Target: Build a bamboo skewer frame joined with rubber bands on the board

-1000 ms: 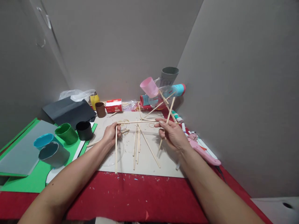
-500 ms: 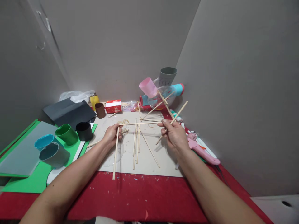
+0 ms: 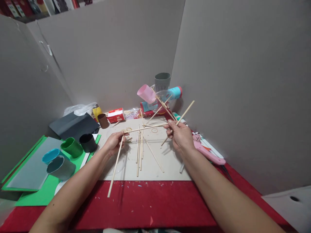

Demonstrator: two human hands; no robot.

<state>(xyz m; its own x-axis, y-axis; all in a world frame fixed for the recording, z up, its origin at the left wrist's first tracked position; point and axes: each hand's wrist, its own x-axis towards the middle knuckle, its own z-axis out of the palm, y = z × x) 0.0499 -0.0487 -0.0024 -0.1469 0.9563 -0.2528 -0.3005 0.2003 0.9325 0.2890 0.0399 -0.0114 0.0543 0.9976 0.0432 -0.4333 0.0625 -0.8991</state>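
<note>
Above the flat, cream-coloured rectangular board, a long, slim, pale wooden crosspiece is held almost level between two bare hands. Its left end is pinched by the bent fingers of the left hand, where the upper end of a second slim, pale wooden stick is also gripped; that stick is slanted downward, its lower end carried past the board's near edge, over the red cloth. The crosspiece's right end is grasped in the right hand, along with a third slim, pale wooden stick that is tilted across the board's right side. Whether the pieces are fastened together cannot be told, as both meeting points are covered by fingers. Several loose pale wooden sticks are spread over the board's middle, and a thin tan loop is laid toward its far edge. Beyond that edge, a hollow pink cylinder is seen tilted. Left of the board, hollow green and black cylinders are placed; along its right side, a pink plastic tool is laid.
</note>
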